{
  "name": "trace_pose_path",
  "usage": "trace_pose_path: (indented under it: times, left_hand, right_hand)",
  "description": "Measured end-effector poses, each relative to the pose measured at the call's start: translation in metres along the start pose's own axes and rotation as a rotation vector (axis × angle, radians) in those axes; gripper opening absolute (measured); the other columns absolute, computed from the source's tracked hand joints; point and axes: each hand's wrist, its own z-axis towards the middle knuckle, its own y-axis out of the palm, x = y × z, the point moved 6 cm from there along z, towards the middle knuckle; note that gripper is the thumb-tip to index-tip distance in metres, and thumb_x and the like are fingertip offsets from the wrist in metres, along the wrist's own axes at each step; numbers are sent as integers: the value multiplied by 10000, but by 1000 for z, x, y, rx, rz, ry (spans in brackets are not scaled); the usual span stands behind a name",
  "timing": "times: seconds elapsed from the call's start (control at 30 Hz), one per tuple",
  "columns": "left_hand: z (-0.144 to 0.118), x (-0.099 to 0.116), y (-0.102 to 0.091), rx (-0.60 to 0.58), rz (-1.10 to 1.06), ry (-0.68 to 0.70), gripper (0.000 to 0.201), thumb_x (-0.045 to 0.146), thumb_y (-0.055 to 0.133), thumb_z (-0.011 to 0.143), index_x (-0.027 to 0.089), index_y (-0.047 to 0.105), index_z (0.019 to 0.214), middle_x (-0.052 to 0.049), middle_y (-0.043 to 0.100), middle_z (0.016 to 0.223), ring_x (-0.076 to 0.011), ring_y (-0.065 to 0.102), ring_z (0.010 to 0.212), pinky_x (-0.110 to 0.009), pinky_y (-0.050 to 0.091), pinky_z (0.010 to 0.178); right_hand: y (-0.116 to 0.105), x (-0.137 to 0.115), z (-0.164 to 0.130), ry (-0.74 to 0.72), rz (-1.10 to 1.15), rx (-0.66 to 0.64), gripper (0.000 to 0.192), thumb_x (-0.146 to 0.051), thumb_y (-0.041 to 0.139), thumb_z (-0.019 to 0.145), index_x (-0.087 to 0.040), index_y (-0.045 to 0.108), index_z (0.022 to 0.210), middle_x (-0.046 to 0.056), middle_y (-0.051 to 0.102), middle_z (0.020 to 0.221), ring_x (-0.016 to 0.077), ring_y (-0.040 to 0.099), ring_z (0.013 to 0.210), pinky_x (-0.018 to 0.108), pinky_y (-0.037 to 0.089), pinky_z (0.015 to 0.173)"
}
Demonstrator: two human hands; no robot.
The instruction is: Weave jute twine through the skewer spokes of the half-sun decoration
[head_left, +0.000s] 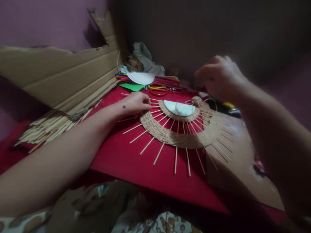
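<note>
A half-round woven piece (pixel 184 136) of jute cord on thin wooden sticks lies on a red board (pixel 136 161), with a pale half-disc (pixel 181 108) at its middle. My left hand (pixel 136 103) presses flat on the left end of the weave, fingers on the sticks. My right hand (pixel 218 77) is raised above the right side, fingers pinched on a thin jute cord (pixel 209 102) that runs down to the weave near a small cord ball (pixel 196 100).
Torn cardboard sheets (pixel 63 77) lean at the left above a pile of loose sticks (pixel 46 127). At the back lie a white half-disc (pixel 141 77), green paper (pixel 132 86), coloured sticks, red-handled scissors (pixel 159 91) and cloth. A brown cardboard piece (pixel 243 168) lies on the right.
</note>
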Motion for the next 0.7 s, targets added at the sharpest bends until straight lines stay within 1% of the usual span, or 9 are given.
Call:
trace_pose_path:
  times: [0.03, 0.1, 0.13, 0.2, 0.27, 0.37, 0.47, 0.53, 0.7]
  left_hand:
    - [-1, -2, 0, 2, -57, 0, 278, 319, 544, 825, 173, 653, 1035, -34, 649, 643, -116, 539, 422, -248, 396, 463]
    - [-1, -5, 0, -2, -121, -7, 285, 312, 534, 845, 163, 641, 1064, -39, 636, 632, -112, 531, 418, -253, 392, 459]
    - [-2, -5, 1, -6, -132, -12, 284, 309, 532, 852, 161, 638, 1070, -39, 631, 627, -109, 529, 417, -255, 389, 462]
    - [-2, -5, 2, -14, -135, -21, 281, 303, 526, 856, 158, 636, 1071, -35, 624, 619, -106, 526, 414, -259, 385, 469]
    - [-4, -2, 2, -26, -129, -12, 287, 305, 522, 851, 153, 640, 1065, -31, 622, 614, -112, 532, 428, -269, 391, 485]
    - [-5, 3, -6, 67, -64, 37, 276, 296, 531, 820, 153, 674, 1007, -36, 640, 647, -140, 575, 541, -287, 425, 565]
    - [-7, 5, -25, 326, 93, 125, 258, 261, 526, 788, 159, 698, 952, -62, 678, 832, -181, 605, 772, -306, 452, 725]
    - [-7, 4, -32, 430, 213, 168, 277, 259, 523, 784, 147, 694, 972, -92, 664, 970, -207, 587, 899, -320, 442, 819]
    - [4, -6, -29, 347, 362, 155, 301, 264, 524, 796, 111, 693, 993, -124, 661, 971, -237, 584, 944, -337, 442, 858]
  right_hand:
    - [3, -9, -18, 23, -44, 16, 286, -22, 515, 727, -111, 727, 897, 62, 649, 941, 146, 583, 866, 315, 433, 838]
    - [25, -36, -59, -37, 80, -174, 234, -94, 553, 756, -174, 696, 923, 43, 650, 885, 128, 583, 712, 261, 466, 641]
    - [38, -49, -80, -70, 134, -286, 195, -158, 573, 784, -197, 670, 948, 39, 643, 898, 130, 578, 702, 257, 470, 611]
    - [57, -67, -112, -90, 134, -339, 120, -235, 575, 817, -198, 625, 920, 61, 613, 926, 158, 566, 741, 283, 474, 616]
    - [75, -77, -132, -104, 68, -382, 107, -241, 562, 818, -189, 599, 904, 88, 587, 926, 202, 542, 797, 331, 473, 653]
    - [88, -82, -138, -92, -12, -381, 76, -191, 518, 810, -193, 566, 869, 93, 571, 892, 220, 517, 791, 356, 454, 659]
    - [90, -86, -134, -60, -85, -347, 65, -218, 534, 772, -203, 537, 835, 93, 568, 857, 226, 501, 745, 356, 423, 615]
    - [90, -88, -133, -45, -117, -337, 92, -196, 524, 747, -199, 530, 838, 96, 568, 852, 224, 491, 731, 353, 405, 609]
    - [94, -86, -139, -62, -201, -342, 225, -93, 474, 697, -190, 527, 892, 95, 564, 902, 221, 463, 752, 345, 364, 635]
